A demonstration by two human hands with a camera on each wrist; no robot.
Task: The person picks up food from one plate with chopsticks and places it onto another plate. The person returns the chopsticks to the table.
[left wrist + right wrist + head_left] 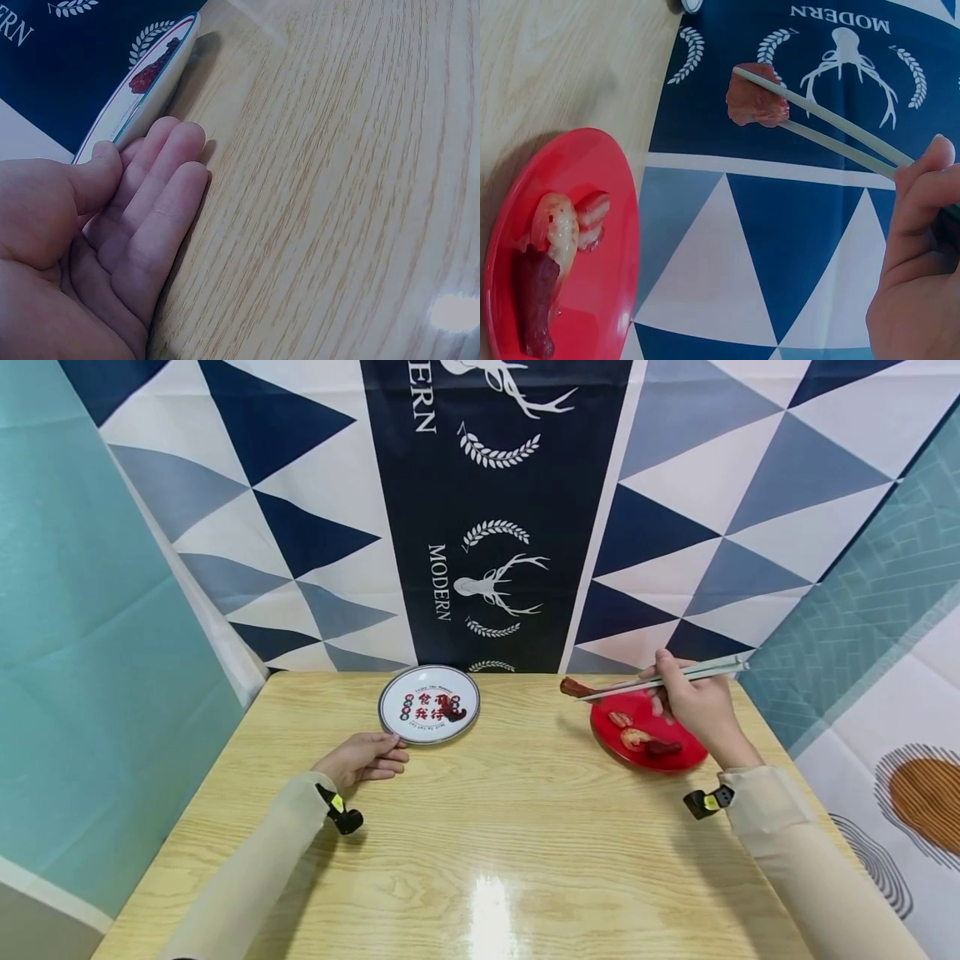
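My left hand [366, 758] pinches the near edge of a white plate [408, 687] with red lettering, its thumb at the rim and the other fingers loosely extended. A dark reddish-brown piece of food [453, 708] lies on this plate. In my right hand [697, 710] I hold a pair of pale chopsticks [705, 669]. Their tips grip a reddish-brown piece of meat [756, 96], raised beside the far left edge of a red plate [693, 753]. On the red plate rest a dark drumstick-like piece [537, 300], a pale yellowish piece [561, 225] and a small striped slice [593, 217].
Both plates stand toward the back of a light wood-grain table [510, 827]. Behind it hangs a patterned cloth [495, 552] with triangles and deer heads. A teal panel [97, 635] borders the left side. Each wrist wears a small black camera.
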